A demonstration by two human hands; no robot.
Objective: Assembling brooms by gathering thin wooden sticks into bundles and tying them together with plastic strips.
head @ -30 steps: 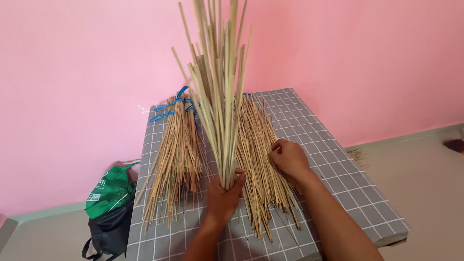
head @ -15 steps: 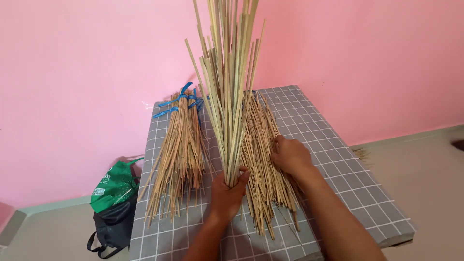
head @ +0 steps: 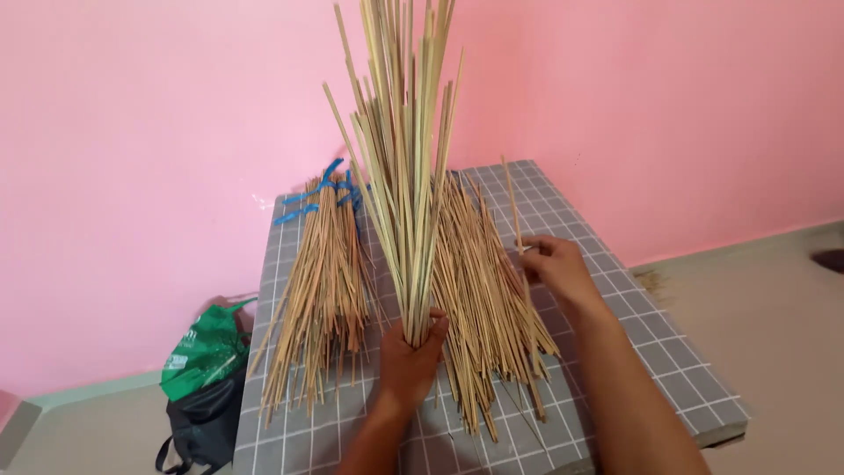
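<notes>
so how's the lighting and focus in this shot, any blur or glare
Head view: soft, even daylight with no glare on the pink wall; only faint shadows under the loose pale sticks on the grey grid-patterned table. The upright bunch of pale thin sticks in the left hand looks sharp; the right hand, pinching a single thin stick, is slightly soft. Straight edges bow mildly toward the frame borders.
</notes>
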